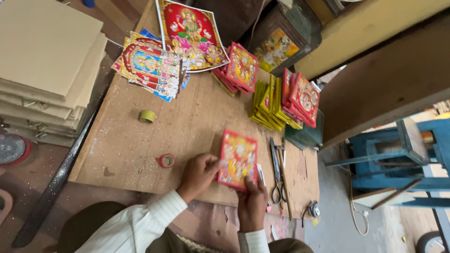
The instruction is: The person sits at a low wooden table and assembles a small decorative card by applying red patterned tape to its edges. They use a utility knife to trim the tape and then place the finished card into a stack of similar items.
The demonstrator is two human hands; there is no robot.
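Head view: scissors (277, 171) beside red picture (237, 159), tape roll (166, 160) near.

Soft, even daylight, brighter at right; faint shadows; sharp centre, wide-angle stretch and slight blur at edges.

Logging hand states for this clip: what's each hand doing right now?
Left hand: closed on the left edge of the small red picture card.
Right hand: gripping the same card's bottom edge.
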